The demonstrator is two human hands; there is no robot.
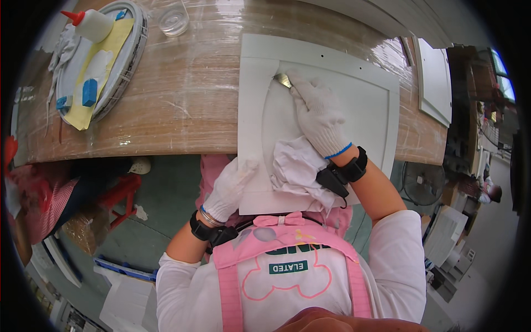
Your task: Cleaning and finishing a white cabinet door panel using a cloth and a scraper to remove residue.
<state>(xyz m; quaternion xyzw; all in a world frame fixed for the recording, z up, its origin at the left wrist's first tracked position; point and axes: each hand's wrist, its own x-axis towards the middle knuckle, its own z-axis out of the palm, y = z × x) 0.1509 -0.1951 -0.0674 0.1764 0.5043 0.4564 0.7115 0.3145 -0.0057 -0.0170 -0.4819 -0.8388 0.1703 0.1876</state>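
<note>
Here, right hand (319, 113) fingers gripping a scraper (284, 80) on white panel (365, 110), left hand (229, 188) fingers clasping its edge, glue bottle (91, 25) far left.

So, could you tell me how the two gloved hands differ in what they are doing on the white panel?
The right hand lies well in on the white panel, pressing a small metal blade into the moulded groove; the left hand holds no tool and only steadies the near edge. The crumpled white cloth sits under the right wrist, beside the left hand. Both wear white knit gloves and black wrist straps.

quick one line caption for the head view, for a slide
Gloved right hand works a small metal scraper along a grey cabinet door panel while the left hand steadies its edge.
</note>
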